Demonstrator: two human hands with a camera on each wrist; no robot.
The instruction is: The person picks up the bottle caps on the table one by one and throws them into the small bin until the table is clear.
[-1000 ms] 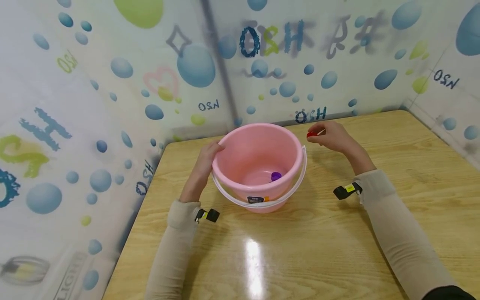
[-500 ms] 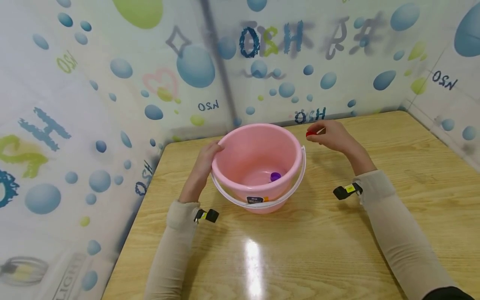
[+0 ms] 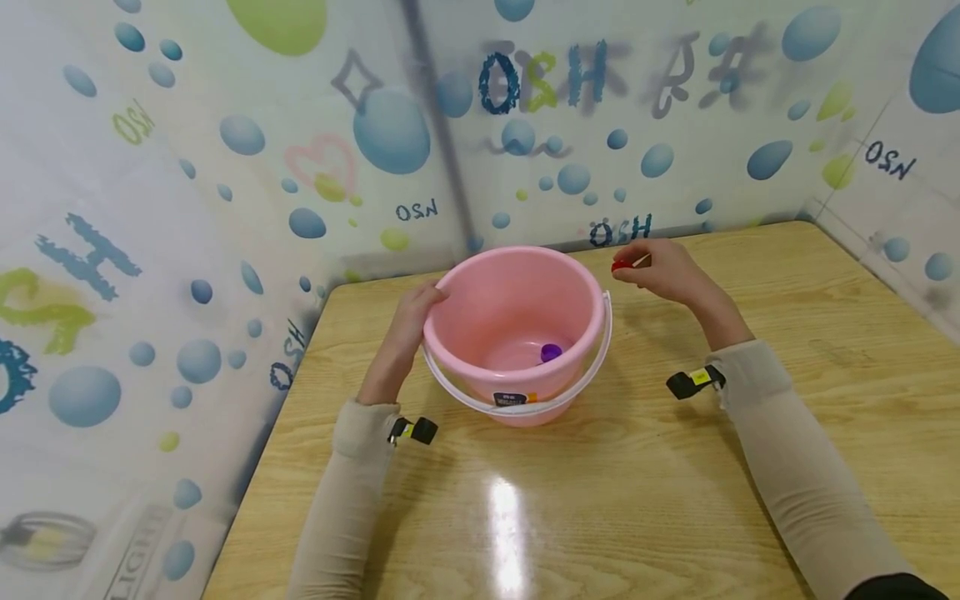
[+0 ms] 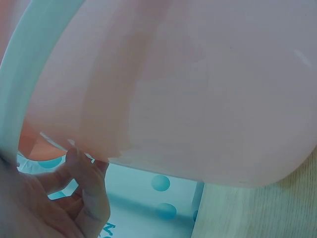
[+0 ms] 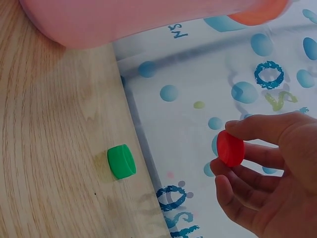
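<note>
A pink bucket [image 3: 517, 374] stands on the wooden table, its white handle [image 3: 514, 410] hanging down along the front. Its left rim is gripped by my left hand [image 3: 408, 323], thumb over the edge; the left wrist view has the fingers [image 4: 89, 183] against the bucket's outside. Inside, on the bottom, lies a purple bottle cap [image 3: 551, 353]. My right hand [image 3: 666, 271] pinches a red bottle cap [image 5: 231, 148] between thumb and fingers, just right of the rim and above the table. A green bottle cap [image 5: 121, 162] lies on the table near its far edge, seen only in the right wrist view.
The table [image 3: 637, 500] meets a wall [image 3: 637, 100] printed with blue and green drops at the back and left. Small black wrist cameras [image 3: 693, 381] sit on both sleeves.
</note>
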